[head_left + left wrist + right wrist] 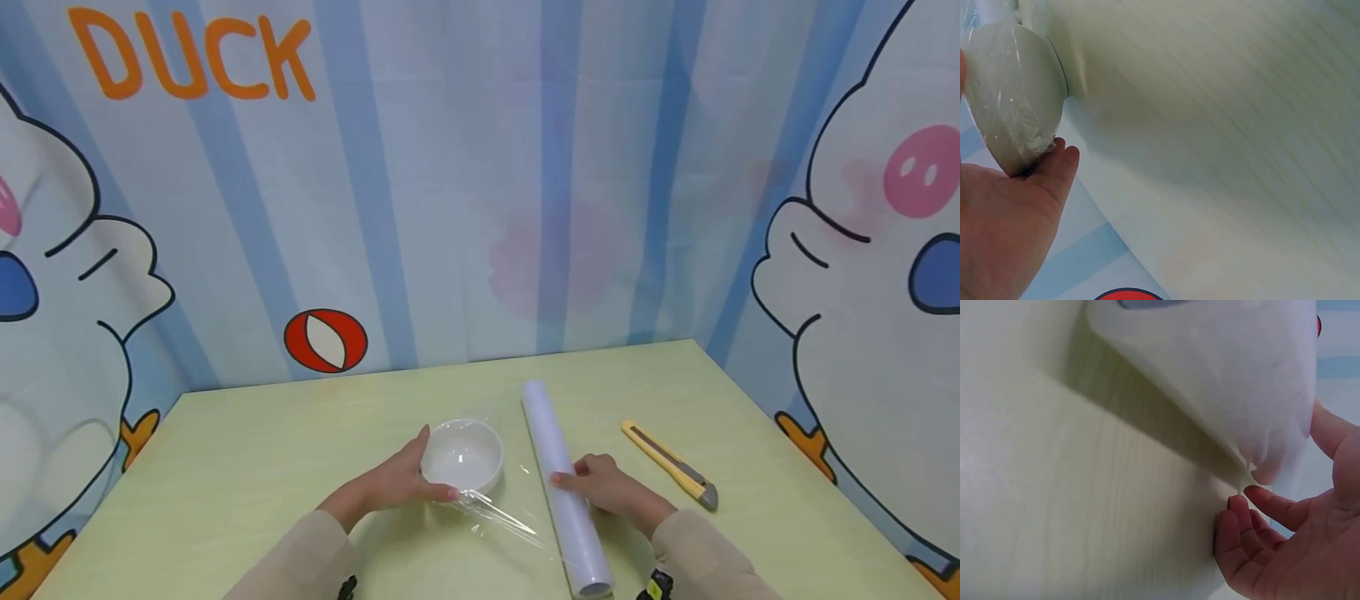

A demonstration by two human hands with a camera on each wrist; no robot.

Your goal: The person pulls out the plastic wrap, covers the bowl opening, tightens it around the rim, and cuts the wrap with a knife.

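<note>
A white bowl (461,457) stands on the table with clear plastic wrap drawn over it. My left hand (405,475) holds the bowl from its left side, thumb at the near rim and fingers on the far side. Wrinkled film clings to the bowl (1019,94) in the left wrist view. From the bowl a strip of plastic wrap (502,518) runs right to a long roll of plastic wrap (555,467). The right hand (603,483) grips this roll near its middle, thumb on top; in the right wrist view its index finger (1279,506) reaches the underside.
A yellow utility knife (667,465) lies right of the roll, beyond the right hand. The pale green table (300,433) ends at a printed cloth backdrop (465,167) behind and at both sides.
</note>
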